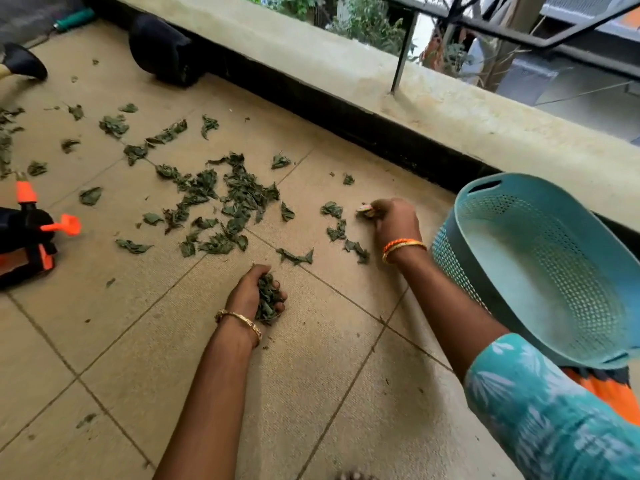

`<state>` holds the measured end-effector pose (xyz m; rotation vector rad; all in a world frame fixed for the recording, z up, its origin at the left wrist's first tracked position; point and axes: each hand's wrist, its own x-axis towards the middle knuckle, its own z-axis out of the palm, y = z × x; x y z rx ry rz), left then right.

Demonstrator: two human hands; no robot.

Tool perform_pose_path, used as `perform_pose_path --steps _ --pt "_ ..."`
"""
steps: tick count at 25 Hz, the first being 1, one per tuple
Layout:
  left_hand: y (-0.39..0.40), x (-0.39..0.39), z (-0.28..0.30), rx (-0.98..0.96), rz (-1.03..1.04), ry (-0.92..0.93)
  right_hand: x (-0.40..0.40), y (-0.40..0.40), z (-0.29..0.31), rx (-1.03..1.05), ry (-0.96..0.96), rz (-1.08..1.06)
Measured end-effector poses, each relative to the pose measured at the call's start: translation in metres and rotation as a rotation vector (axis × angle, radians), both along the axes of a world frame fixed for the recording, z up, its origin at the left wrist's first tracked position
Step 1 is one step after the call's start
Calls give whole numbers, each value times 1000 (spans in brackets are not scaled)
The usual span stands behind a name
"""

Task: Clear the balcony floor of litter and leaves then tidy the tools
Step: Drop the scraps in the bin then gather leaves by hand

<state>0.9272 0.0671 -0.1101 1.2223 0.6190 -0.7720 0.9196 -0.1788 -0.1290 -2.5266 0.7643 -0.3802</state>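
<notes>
Left hand: my left hand [254, 294] lies palm-up low on the tiled floor [311, 393], fingers cupped round a clump of leaves [268, 301] I am holding.
Right hand: my right hand [394, 220] is down on the floor further out, fingertips pinching at something small [365, 211]; it looks like a leaf or a scrap of litter, but it is too blurred for me to be sure.
Scattered leaves: the main spread [225, 206] lies ahead and to the left of both hands, a long band running from the far left towards my right hand, thickest in the middle.
Basket: the teal basket [540, 271] stands tilted just beside my right forearm, its mouth facing me and to the left, nothing visible in it.
Key relation: the basket is on the right, the leaves on the left; my right hand is nearer the basket, my left nearer the thick patch.
Judgement: I think the handfuls must travel rightwards to the basket, the left crossing furthest.
Tools: an orange-and-black sprayer [31, 233] lies at the left edge, well apart from my hands.
</notes>
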Motion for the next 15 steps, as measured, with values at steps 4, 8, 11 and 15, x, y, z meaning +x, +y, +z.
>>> perform_pose_path --steps 4,8,11,15 --pt "-16 1 2 -86 26 -18 -9 22 28 309 -229 -240" --pt "-30 -3 7 -225 -21 -50 -28 85 48 895 -329 -177" --pt "-36 -1 12 -289 -39 -94 -36 125 41 861 -214 -46" --pt "-36 1 13 -256 15 -48 -44 131 32 390 -31 261"
